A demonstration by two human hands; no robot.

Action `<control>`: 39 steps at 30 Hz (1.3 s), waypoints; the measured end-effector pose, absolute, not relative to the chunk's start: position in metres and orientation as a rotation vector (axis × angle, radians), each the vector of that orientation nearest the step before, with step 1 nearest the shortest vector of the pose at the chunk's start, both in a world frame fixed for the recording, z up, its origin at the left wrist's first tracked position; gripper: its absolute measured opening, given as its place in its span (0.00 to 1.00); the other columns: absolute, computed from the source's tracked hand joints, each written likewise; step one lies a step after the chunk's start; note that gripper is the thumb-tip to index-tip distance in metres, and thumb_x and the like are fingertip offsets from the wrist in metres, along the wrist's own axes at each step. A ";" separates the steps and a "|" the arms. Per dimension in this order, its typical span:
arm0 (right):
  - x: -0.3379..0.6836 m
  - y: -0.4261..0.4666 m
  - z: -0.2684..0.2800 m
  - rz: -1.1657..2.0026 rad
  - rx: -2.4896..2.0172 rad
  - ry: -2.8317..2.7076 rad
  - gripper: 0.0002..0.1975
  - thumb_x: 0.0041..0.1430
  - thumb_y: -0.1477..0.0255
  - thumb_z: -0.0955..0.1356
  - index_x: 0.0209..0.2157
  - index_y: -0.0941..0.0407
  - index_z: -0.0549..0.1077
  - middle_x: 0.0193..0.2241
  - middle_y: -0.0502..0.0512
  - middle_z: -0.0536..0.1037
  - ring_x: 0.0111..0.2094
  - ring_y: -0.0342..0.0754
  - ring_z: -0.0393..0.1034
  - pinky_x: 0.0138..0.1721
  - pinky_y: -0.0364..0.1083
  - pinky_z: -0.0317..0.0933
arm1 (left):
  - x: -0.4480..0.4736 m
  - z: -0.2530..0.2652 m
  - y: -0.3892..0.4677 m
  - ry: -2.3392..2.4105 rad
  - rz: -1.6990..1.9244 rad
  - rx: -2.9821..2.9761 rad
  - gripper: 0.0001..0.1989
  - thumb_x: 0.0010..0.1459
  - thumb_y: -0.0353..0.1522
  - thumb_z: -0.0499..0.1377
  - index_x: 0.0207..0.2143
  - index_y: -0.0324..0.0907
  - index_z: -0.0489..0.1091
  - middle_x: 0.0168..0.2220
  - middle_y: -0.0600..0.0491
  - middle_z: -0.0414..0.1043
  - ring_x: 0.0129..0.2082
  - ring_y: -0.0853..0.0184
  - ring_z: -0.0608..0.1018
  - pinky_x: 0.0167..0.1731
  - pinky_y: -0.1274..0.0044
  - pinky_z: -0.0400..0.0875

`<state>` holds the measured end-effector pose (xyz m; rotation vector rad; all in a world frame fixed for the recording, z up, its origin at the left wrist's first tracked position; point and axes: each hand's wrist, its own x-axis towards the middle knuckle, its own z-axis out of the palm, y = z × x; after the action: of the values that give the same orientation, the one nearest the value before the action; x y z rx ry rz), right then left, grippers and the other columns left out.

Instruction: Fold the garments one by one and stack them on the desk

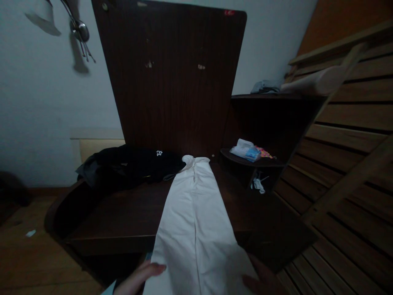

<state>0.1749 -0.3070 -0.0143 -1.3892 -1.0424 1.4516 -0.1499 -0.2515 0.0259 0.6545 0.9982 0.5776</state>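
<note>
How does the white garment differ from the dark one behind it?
The white garment is pale and lies smoothed out long and flat, reaching toward the camera; the dark garment is black and lies bunched in a heap. The left hand and right hand touch the white garment's near end; no hand touches the dark garment. Both rest on the dark wooden table, and they meet at the white garment's far end.

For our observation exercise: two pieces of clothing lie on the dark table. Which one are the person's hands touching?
The white garment, laid out flat: left hand and right hand touch its near end. The black garment lies bunched farther back, untouched.
</note>
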 end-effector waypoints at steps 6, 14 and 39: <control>0.171 -0.196 0.079 1.475 -1.161 -0.682 0.12 0.48 0.68 0.67 0.35 0.59 0.71 0.35 0.58 0.76 0.37 0.48 0.71 0.42 0.45 0.62 | -0.100 0.094 -0.133 0.712 0.764 0.597 0.10 0.52 0.31 0.54 0.35 0.33 0.67 0.29 0.48 0.74 0.31 0.65 0.77 0.35 0.75 0.69; 0.209 -0.132 0.028 1.102 -1.526 -0.874 0.09 0.45 0.66 0.67 0.27 0.56 0.67 0.24 0.52 0.74 0.26 0.44 0.70 0.28 0.42 0.62 | -0.119 0.029 -0.075 1.278 1.171 1.159 0.17 0.42 0.40 0.59 0.32 0.39 0.63 0.37 0.49 0.70 0.40 0.62 0.72 0.38 0.73 0.65; 0.224 -0.226 0.007 0.957 -1.685 -1.443 0.32 0.40 0.58 0.67 0.48 0.56 0.64 0.20 0.48 0.71 0.23 0.46 0.66 0.25 0.44 0.60 | -0.133 0.012 -0.170 1.147 0.751 1.642 0.34 0.48 0.43 0.54 0.56 0.40 0.50 0.23 0.58 0.64 0.22 0.71 0.67 0.24 0.80 0.61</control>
<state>0.2243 -0.2257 0.0067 -1.6848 -1.4430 0.9574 -0.1328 -0.1697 0.0116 1.6422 1.1474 0.7515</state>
